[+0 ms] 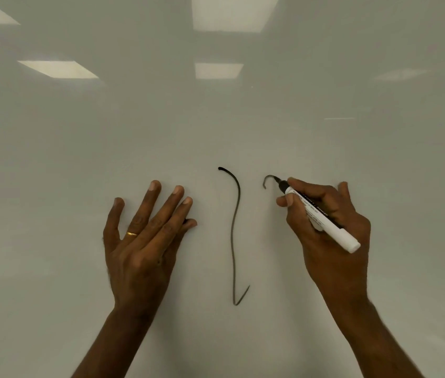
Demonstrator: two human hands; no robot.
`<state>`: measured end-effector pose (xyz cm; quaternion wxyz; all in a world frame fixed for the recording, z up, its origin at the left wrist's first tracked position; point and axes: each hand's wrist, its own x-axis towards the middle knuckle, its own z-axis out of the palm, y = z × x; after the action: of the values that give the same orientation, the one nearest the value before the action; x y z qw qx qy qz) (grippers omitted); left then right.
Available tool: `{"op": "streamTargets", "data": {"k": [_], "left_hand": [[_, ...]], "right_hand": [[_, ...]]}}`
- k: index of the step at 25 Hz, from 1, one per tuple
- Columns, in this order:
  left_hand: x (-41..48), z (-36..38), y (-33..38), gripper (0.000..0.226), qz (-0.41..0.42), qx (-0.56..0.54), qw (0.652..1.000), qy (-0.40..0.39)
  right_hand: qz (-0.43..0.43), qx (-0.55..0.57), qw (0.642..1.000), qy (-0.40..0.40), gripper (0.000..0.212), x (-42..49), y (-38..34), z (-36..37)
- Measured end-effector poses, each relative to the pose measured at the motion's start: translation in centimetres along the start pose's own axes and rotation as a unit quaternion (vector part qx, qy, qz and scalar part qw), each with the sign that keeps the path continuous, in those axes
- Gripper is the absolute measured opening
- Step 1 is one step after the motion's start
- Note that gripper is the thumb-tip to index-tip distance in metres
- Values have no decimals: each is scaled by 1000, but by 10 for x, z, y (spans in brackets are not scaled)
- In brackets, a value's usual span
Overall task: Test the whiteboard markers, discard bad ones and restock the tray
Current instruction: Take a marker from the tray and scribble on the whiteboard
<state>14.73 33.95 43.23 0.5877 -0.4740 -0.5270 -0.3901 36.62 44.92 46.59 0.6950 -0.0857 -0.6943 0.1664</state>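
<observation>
The whiteboard [216, 126] fills the whole view. My right hand [330, 230] grips a white marker [322, 218] with a black nib. The nib touches the board at the end of a short hooked black stroke [267, 180]. Left of that stroke runs a long wavy black line [234, 236], dark at the top and fainter lower down. My left hand [142, 241] lies flat against the board with its fingers straight and spread, a gold ring on one finger. A small dark bit shows by its thumb; what it is cannot be told.
Ceiling lights reflect in the glossy board at the top [232, 12] and upper left [57, 69]. No tray, bin or other markers are in view.
</observation>
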Motion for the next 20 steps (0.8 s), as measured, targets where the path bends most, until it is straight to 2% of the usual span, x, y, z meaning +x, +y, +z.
{"op": "streamTargets", "data": {"k": [2, 5, 8, 10, 12, 16, 20], "left_hand": [[0, 1, 2, 31, -2, -1, 1000, -2], [-1, 1, 1, 31, -2, -2, 1000, -3], [-2, 1, 2, 33, -1, 4, 1000, -9], [-2, 1, 3, 35, 0, 9, 1000, -14], [-3, 1, 4, 36, 0, 20, 1000, -24], [-10, 4, 5, 42, 7, 53, 998, -41], [-10, 4, 4, 42, 11, 50, 998, -45]], "right_hand": [[21, -1, 1000, -2, 12, -31, 10, -2], [31, -99, 991, -79, 8, -106, 35, -5], [57, -162, 981, -86, 27, -140, 54, -24], [47, -134, 989, -49, 27, -114, 51, -37], [32, -70, 997, -7, 17, -66, 41, -43], [-19, -8, 1000, 8, 16, 19, 23, -41], [27, 23, 999, 34, 11, -10, 35, -41]]}}
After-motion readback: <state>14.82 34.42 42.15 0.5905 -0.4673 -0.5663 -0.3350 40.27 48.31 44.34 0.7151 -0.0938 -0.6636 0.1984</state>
